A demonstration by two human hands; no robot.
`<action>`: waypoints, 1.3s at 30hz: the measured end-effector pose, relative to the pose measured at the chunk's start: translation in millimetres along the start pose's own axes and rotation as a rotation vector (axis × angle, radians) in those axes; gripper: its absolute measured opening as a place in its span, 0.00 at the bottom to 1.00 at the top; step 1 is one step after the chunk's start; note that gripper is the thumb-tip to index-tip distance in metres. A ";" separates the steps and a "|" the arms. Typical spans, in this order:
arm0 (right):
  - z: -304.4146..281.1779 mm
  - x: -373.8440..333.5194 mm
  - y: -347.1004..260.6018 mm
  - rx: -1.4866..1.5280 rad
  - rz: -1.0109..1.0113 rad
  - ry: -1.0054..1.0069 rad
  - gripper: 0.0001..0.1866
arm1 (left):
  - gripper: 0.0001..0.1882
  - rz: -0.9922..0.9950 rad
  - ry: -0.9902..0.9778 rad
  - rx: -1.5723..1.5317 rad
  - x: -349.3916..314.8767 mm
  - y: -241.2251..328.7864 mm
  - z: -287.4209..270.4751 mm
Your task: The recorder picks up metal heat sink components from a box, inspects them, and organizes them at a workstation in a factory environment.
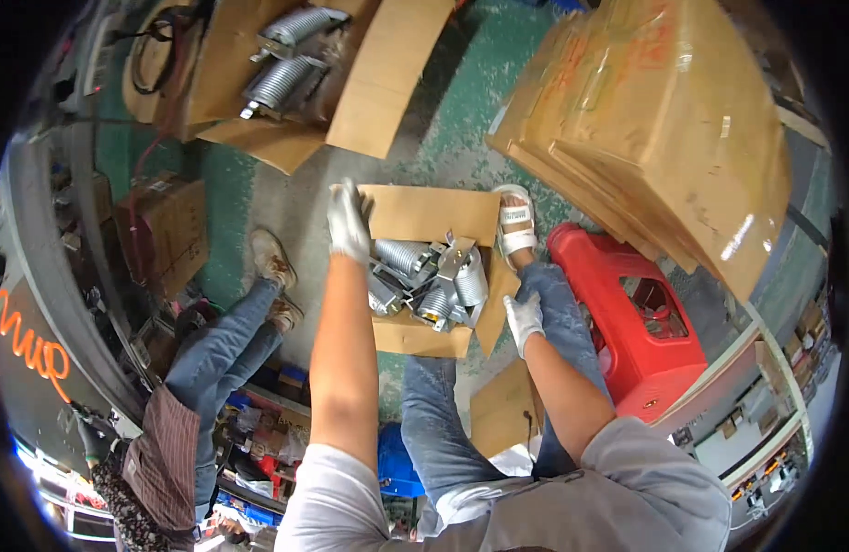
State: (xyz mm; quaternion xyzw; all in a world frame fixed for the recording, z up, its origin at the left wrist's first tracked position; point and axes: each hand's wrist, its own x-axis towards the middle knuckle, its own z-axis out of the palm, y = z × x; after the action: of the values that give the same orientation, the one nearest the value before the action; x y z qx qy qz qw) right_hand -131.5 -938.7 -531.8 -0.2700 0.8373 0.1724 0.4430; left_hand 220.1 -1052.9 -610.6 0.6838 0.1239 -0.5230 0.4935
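From here I cannot tell whether my left hand (349, 221) pinches the top flap (433, 213) it meets; my right hand (524, 322) lies loosely spread by the knee (555, 290), and with coiled metal parts (470, 281) heaped in the carton (420, 339) beside the right sandal (515, 221), a hard tug could tear that flap.

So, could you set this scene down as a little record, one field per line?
Left hand: white-gloved, at the left edge of the small open carton's far flap; grip unclear
Right hand: white-gloved, beside the person's leg, near the carton's right side
Small open carton: holds jumbled silver ribbed metal parts
Upper left: larger open carton, similar metal parts inside
Right: red hollow object, big carton
Left: another person's jeans
Floor: worn green and grey
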 end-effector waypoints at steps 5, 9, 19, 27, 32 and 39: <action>34.6 15.5 17.2 -0.253 -0.290 0.214 0.40 | 0.35 -0.156 0.181 -0.150 83.4 1.1 70.8; 24.7 23.4 6.3 0.122 -0.038 -0.201 0.36 | 0.18 -0.092 0.032 -0.222 87.2 5.6 49.5; 43.6 -20.9 -0.4 -0.140 -0.810 0.415 0.30 | 0.33 0.326 0.055 -0.088 38.8 51.3 31.8; 75.4 -45.9 23.0 -0.133 -0.909 0.202 0.26 | 0.31 0.349 0.160 0.411 -71.4 -105.2 -76.9; 126.4 -25.8 30.7 0.043 -0.494 -0.077 0.23 | 0.15 0.137 -0.128 0.724 -121.2 -174.5 -164.8; 121.6 0.4 38.1 0.464 -0.360 -0.229 0.14 | 0.17 -0.148 -0.239 0.865 -190.3 -216.6 -191.5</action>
State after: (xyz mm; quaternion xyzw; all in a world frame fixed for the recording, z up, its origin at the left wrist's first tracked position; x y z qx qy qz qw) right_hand -75.8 -844.4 -596.9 -0.2844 0.7379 -0.0752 0.6074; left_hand 104.8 -728.4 -576.0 0.7512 -0.1153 -0.6359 0.1344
